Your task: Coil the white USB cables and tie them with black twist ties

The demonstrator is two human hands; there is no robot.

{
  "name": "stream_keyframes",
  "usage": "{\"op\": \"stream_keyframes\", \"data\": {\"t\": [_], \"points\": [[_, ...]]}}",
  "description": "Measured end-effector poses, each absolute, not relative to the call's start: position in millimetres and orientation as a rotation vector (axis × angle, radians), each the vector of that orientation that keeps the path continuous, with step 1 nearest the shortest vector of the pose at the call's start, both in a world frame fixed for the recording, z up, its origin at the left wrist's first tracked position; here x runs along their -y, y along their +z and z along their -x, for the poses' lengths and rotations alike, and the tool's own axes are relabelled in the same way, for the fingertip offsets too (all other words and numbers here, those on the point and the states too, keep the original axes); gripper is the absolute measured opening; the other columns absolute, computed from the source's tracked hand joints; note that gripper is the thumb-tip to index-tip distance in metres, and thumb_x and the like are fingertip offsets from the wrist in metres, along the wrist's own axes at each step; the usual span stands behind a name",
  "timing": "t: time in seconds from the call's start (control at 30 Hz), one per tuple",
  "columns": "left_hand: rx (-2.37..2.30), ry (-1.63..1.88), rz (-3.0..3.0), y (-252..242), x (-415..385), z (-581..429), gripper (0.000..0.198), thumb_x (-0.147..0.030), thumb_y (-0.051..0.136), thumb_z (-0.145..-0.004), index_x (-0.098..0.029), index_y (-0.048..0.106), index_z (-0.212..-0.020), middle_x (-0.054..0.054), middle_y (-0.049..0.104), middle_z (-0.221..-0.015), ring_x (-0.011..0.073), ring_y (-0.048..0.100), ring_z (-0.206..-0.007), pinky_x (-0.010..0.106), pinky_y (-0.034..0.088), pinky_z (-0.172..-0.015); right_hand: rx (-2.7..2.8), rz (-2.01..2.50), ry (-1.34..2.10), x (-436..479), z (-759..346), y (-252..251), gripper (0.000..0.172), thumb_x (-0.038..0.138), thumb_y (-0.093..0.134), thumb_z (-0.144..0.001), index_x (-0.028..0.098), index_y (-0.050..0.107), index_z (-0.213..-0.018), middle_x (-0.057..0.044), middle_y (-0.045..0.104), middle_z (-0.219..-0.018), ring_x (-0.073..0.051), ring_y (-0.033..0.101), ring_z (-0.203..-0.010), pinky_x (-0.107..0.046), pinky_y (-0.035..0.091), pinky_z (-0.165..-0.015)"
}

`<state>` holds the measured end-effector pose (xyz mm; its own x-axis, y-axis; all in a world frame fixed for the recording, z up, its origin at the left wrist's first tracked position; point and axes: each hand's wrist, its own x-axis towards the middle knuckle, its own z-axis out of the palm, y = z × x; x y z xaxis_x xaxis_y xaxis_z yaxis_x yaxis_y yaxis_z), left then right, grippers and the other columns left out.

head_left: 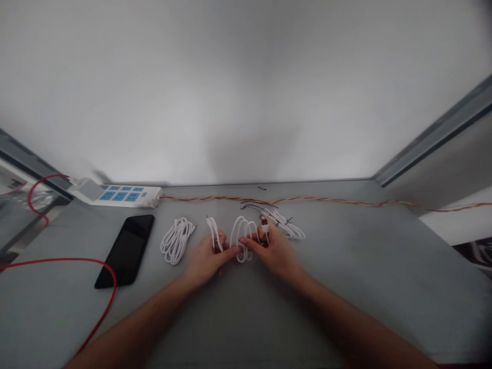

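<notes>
Both hands hold one white USB cable [241, 221] in loose loops above the grey table. My left hand [207, 256] pinches the cable, with a bent section standing up between its fingers. The fingers of my right hand [274, 251] are closed on the other side of the loops, and a USB plug [265, 224] sticks up beside the index finger. On the table left of my left hand lies a coiled white cable [177, 241]. Behind my right hand rests a white cable bundle [286, 225] with black twist ties around it.
A black phone [126, 251] lies at the left, crossed by a red cable [111, 271]. Near the back wall sits a white power strip [123, 196] with blue sockets. Its twisted red-yellow cord [326, 200] runs right. Loose black twist ties [262, 188] lie at the back.
</notes>
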<state>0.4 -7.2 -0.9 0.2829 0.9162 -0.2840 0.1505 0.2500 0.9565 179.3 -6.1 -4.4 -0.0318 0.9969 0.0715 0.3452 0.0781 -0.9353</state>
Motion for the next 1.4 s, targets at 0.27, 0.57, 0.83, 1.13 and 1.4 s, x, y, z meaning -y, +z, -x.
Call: {"op": "stream_keyframes", "data": {"t": [0.27, 0.57, 0.83, 1.13, 1.4], "points": [[-1.139, 0.782, -1.115, -1, 5, 1, 0.049, -0.043, 0.071, -0.073, -0.015, 0.059, -0.112, 0.006, 0.072, -0.083, 0.0159, 0.068, -0.063, 0.015, 0.031, -0.032, 1.368, 1.246, 1.41, 8, -174, -6, 0.039, 0.036, 0.072, -0.069, 0.024, 0.038, -0.084, 0.002, 0.065, -0.078, -0.015, 0.063, -0.056, -0.027, 0.048, -0.049], [-1.111, 0.855, -0.922, 1, 5, -2, 0.037, -0.038, 0.078, -0.066, -0.014, 0.069, -0.093, 0.008, 0.073, -0.084, 0.0157, 0.069, -0.067, 0.015, 0.028, -0.035, 1.278, 1.356, 1.295, 4, -177, -5, 0.047, 0.041, 0.075, -0.067, 0.024, 0.033, -0.076, 0.003, 0.062, -0.073, -0.014, 0.062, -0.053, -0.025, 0.046, -0.046], [-1.104, 0.886, -0.815, 2, 5, -2, 0.041, -0.033, 0.083, -0.06, -0.014, 0.07, -0.093, 0.009, 0.074, -0.085, 0.0143, 0.067, -0.067, 0.014, 0.029, -0.037, 1.15, 1.253, 1.44, 2, -174, -2, 0.051, 0.036, 0.079, -0.06, 0.024, 0.034, -0.08, 0.005, 0.062, -0.069, -0.016, 0.065, -0.055, -0.025, 0.049, -0.045], [-1.136, 0.887, -0.848, 0, 5, -3, 0.033, -0.034, 0.082, -0.061, -0.014, 0.075, -0.086, 0.008, 0.073, -0.076, 0.0142, 0.063, -0.067, 0.017, 0.031, -0.042, 1.057, 1.324, 1.434, 4, -172, 5, 0.047, 0.03, 0.078, -0.059, 0.023, 0.038, -0.083, 0.004, 0.065, -0.073, -0.017, 0.067, -0.06, -0.028, 0.051, -0.053], [-1.166, 0.848, -1.043, -5, 6, -1, 0.04, -0.042, 0.075, -0.069, -0.013, 0.073, -0.097, 0.007, 0.072, -0.073, 0.0089, 0.054, -0.05, 0.017, 0.03, -0.039, 1.072, 1.28, 1.468, 7, -168, -2, 0.048, 0.03, 0.078, -0.058, 0.023, 0.039, -0.084, 0.002, 0.066, -0.078, -0.018, 0.068, -0.068, -0.03, 0.053, -0.059]]}}
